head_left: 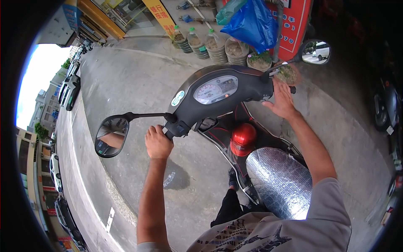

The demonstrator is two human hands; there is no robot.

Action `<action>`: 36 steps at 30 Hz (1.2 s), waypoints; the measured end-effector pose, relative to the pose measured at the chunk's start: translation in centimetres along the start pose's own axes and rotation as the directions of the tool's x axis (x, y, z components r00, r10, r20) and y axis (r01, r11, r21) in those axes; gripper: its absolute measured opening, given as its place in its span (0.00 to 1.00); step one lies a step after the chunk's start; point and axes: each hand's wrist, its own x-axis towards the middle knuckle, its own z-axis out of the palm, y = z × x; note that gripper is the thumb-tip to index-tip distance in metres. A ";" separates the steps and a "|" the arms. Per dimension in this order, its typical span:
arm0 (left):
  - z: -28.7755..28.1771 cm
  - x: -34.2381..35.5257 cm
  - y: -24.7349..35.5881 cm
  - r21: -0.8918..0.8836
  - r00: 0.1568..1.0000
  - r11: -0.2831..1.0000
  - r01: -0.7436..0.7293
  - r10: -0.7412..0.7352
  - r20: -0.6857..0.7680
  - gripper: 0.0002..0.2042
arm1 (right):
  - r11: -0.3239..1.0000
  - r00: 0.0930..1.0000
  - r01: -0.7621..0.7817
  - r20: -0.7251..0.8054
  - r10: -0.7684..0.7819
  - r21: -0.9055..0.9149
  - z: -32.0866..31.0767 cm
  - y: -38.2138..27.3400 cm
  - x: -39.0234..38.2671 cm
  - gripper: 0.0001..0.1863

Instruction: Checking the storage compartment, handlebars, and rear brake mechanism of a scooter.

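Observation:
A dark scooter's handlebar cover (pixel 254 86) is in front of me, with a round-ended dashboard (pixel 216 89) set in it. My left hand (pixel 158 143) is closed around the left handlebar grip. On the right side, my right hand (pixel 282 103) lies over the right grip (pixel 292 89), fingers stretched forward and thumb spread apart. A shiny red helmet (pixel 243 136) rests on the footboard, in front of the seat (pixel 277 176), which has a silver foil cover. I stand on the scooter's left side, one dark shoe (pixel 233 178) on the ground.
Mirrors stick out at the left (pixel 111 136) and right (pixel 317 52). Beyond the scooter stand several soil-filled plastic bottles (pixel 216 48), a blue bag (pixel 252 27) and a red sign (pixel 294 29). Another scooter (pixel 386 103) is parked at right. Cars (pixel 69 92) line the road at left.

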 end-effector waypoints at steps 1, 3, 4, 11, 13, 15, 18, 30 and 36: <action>-0.1 0.0 0.0 0.002 1.000 1.000 0.000 0.000 0.008 0.16 | 1.000 1.000 0.000 -0.007 0.000 -0.002 0.0 0.0 0.0 0.54; -0.2 0.0 0.0 0.005 1.000 1.000 0.000 -0.001 0.017 0.16 | 1.000 1.000 0.009 -0.018 -0.009 -0.002 0.2 0.1 -0.1 0.54; -0.2 0.0 0.1 0.001 1.000 1.000 0.006 -0.006 0.019 0.17 | 1.000 0.999 0.018 -0.031 -0.018 -0.002 0.2 0.2 -0.1 0.54; -1.0 0.1 0.6 0.014 0.986 0.997 -0.074 0.075 -0.148 0.23 | 1.000 1.000 0.023 -0.018 -0.022 0.019 0.1 0.2 0.0 0.54; -0.8 0.0 0.5 -0.016 0.996 0.999 -0.037 0.036 -0.085 0.22 | 0.999 0.999 0.035 -0.032 -0.034 0.031 0.2 0.3 0.0 0.54; -0.8 0.1 0.6 -0.045 1.000 0.999 0.000 -0.001 -0.021 0.22 | 0.999 0.999 0.039 -0.037 -0.038 0.026 0.4 0.5 0.0 0.54; -0.9 0.2 0.7 -0.046 1.000 0.999 0.008 -0.008 0.006 0.20 | 0.999 0.998 0.043 -0.043 -0.042 0.021 0.5 0.7 -0.1 0.55; -0.7 0.2 0.4 0.003 1.000 1.000 0.021 -0.021 0.013 0.17 | 0.999 0.997 0.051 -0.055 -0.051 0.001 1.1 1.0 -0.1 0.55; -0.5 0.1 0.4 -0.001 1.000 1.000 0.006 -0.006 -0.019 0.17 | 0.999 0.996 0.039 -0.077 -0.038 0.006 0.8 0.2 -0.2 0.52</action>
